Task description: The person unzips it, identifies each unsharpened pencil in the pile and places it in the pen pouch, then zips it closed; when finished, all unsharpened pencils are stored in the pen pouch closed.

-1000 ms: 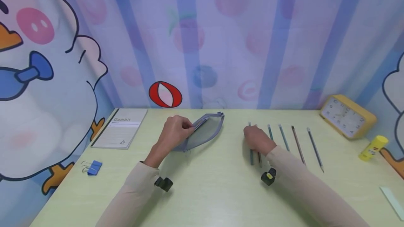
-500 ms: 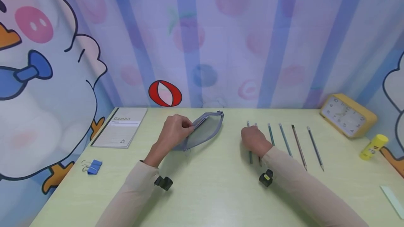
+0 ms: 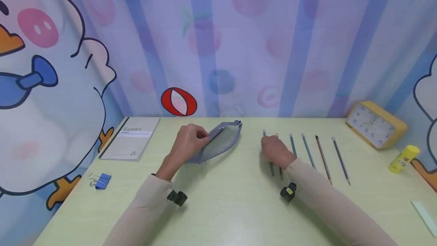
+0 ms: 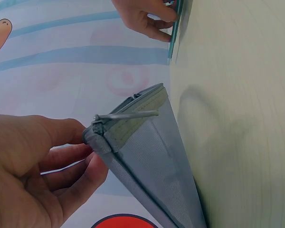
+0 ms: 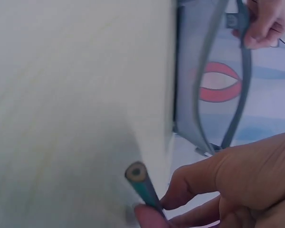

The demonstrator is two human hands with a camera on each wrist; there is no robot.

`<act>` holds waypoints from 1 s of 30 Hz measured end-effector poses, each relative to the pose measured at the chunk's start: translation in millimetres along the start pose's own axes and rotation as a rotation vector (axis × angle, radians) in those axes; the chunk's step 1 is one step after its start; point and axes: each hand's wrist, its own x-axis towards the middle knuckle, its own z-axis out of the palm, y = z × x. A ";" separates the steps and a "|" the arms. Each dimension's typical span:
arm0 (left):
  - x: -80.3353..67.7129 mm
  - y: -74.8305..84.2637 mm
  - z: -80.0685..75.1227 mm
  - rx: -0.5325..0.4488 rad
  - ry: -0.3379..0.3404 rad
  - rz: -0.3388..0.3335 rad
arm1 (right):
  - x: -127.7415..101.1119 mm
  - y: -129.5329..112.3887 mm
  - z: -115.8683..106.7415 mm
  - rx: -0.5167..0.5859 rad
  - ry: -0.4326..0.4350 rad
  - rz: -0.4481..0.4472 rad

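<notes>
My left hand [image 3: 188, 144] pinches the rim of a grey zippered mesh pencil pouch [image 3: 224, 144], whose mouth gapes toward the right. The zip end beside those fingers shows in the left wrist view, with the pouch side [image 4: 154, 156] below. My right hand [image 3: 278, 152] pinches a teal pencil [image 5: 145, 187] between thumb and finger, just over the table. Its bare wood end faces the right wrist camera. Under the same hand lies a dark pencil [image 3: 281, 173], partly covered. Inside the pouch, a slim item [image 3: 216, 133] lies along the far wall; its kind is unclear.
Several pencils lie in a row right of my right hand, among them a brown one [image 3: 323, 159] and a dark blue one [image 3: 341, 161]. A yellow clock [image 3: 397, 136] and glue stick [image 3: 404, 159] stand right. A notebook [image 3: 131, 143] and blue binder clip [image 3: 101, 181] lie left.
My right hand has shifted slightly left, and the teal pencil in it has tilted, its eraser end swinging left. My left hand and the pouch have stayed in place.
</notes>
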 end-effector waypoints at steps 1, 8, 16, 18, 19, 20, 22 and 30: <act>0.2 -0.3 0.1 0.001 -0.002 -0.002 | 0.5 0.0 -2.6 0.045 -0.023 0.009; 1.6 0.4 -1.1 0.002 -0.003 -0.009 | -2.1 -5.6 -28.5 0.459 -0.177 0.006; 2.1 0.2 -1.8 0.011 -0.001 -0.018 | -7.5 -22.9 -39.6 0.937 -0.359 -0.091; 2.3 -0.4 -1.5 0.011 -0.003 -0.015 | -5.0 -27.4 -37.1 1.043 -0.404 -0.088; 2.4 -0.6 -1.3 0.010 -0.004 -0.012 | -3.6 -30.0 -35.4 1.100 -0.423 -0.080; 2.6 -0.8 -1.3 0.010 -0.005 -0.009 | -1.4 -32.6 -33.2 1.157 -0.441 -0.072; 2.8 -0.8 -1.3 0.009 -0.005 -0.004 | 4.6 -38.0 -28.2 1.261 -0.472 -0.048; 2.7 1.1 -1.3 0.007 -0.018 -0.004 | 33.1 -64.9 -8.3 1.355 -0.424 -0.037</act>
